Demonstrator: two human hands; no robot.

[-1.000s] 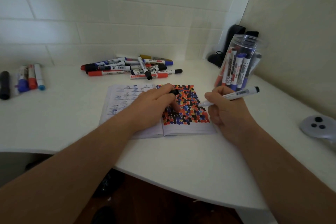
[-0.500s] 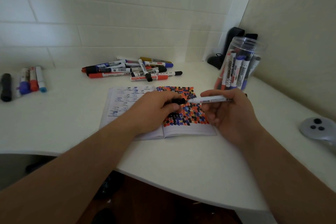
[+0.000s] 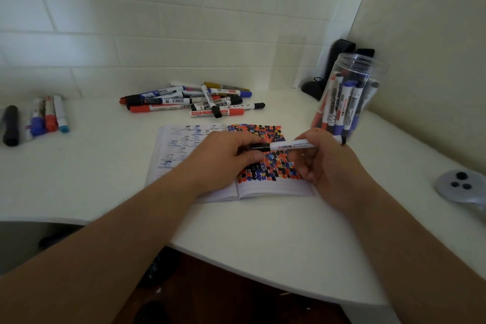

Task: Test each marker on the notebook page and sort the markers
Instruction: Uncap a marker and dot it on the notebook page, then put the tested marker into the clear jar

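An open notebook (image 3: 263, 189) lies on the white desk, its right page covered with red, blue and black dabs. Above that page my right hand (image 3: 328, 166) holds a white marker (image 3: 294, 144) level, its black cap end pointing left. My left hand (image 3: 226, 158) pinches the black cap (image 3: 256, 146) seated on the marker's end. A pile of several markers (image 3: 194, 102) lies behind the notebook. A clear jar (image 3: 347, 97) at the right holds several upright markers. Another row of markers (image 3: 39, 118) lies at the far left.
A grey round controller (image 3: 460, 187) sits at the right desk edge. Dark objects (image 3: 331, 68) stand in the back corner behind the jar. The desk's curved front edge (image 3: 236, 268) runs below my forearms, with dark floor beneath.
My right hand lifted the marker off the page and turned it level. My left hand brought the black cap onto its tip.
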